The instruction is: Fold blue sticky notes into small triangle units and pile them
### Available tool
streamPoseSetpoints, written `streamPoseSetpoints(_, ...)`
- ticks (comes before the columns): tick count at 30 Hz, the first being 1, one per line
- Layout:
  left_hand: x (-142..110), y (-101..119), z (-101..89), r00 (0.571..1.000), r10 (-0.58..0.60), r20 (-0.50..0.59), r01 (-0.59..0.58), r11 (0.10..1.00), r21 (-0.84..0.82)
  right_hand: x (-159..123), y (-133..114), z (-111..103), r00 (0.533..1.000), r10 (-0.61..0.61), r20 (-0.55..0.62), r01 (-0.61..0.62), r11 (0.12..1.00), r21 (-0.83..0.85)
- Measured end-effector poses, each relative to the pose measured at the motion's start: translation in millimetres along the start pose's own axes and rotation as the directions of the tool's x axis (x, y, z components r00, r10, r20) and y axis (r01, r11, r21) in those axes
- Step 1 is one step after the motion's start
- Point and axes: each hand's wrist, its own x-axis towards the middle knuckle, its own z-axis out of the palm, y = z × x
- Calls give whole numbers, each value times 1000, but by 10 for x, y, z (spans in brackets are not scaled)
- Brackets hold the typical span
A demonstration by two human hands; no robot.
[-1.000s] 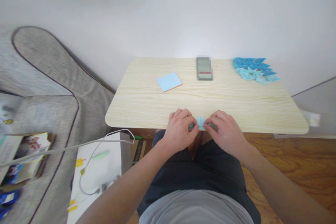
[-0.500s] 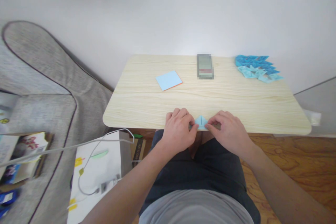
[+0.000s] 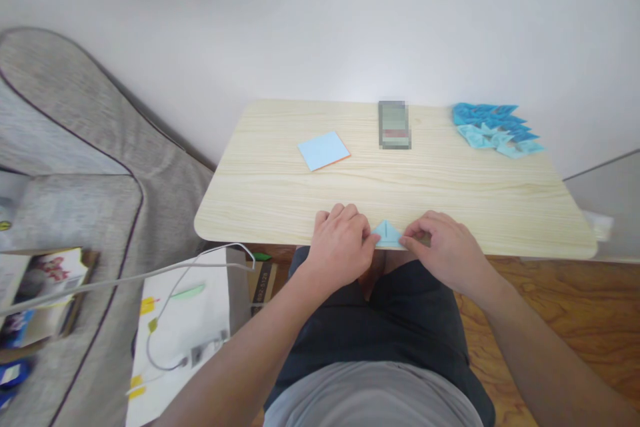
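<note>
1. Pinching the left corner of a small folded light-blue paper (image 3: 387,233), the left hand (image 3: 341,247) has thumb and forefinger nearly closed, its other fingers curled on the table (image 3: 440,180).
2. The right hand (image 3: 450,248) brings thumb and forefinger tips together at the paper's right corner, with a small gap between the fingers behind the tips; how firm the grip is, I cannot tell.
3. The paper lies between the hands at the table's near edge, point away from the person, a dark line down its middle.
4. Over the last second the right hand has drawn away from the left, and the rounded bulge between them has become a flatter, wider triangle. I judge that the fold has been spread and flattened.
5. Counts: two hands, one paper between them. Beyond the left hand is one square paper stack (image 3: 324,151), its sheets uncountable, light blue on top with an orange edge. Beyond the gap between the hands is one dark pixelated device (image 3: 395,125). Beyond and to the right of the right hand is one cluster of folded blue pieces (image 3: 480,117), darker and paler, overlapping too much to count.
</note>
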Motion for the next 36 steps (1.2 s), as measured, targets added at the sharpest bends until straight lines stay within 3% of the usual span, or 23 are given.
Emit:
streamPoseSetpoints(12,-65,-119,23,999,-5,-40,0,992,-123,-63,38,105,994,-46,-98,56,993,105)
streamPoseSetpoints(19,-81,-186,64,978,186,-99,-199,970,-137,-176,119,258,960,-105,-259,141,982,124)
streamPoseSetpoints(24,-209,-217,150,918,359,-169,-368,930,-22,-363,31,384,901,-194,-389,197,980,-32)
streamPoseSetpoints(27,-319,-210,228,905,376,-199,-382,924,4,-495,-83,461,861,-218,-460,182,976,-122)
streamPoseSetpoints(36,-417,-247,409,896,349,-274,-348,936,56,-571,-190,674,876,-263,-404,209,962,-173)
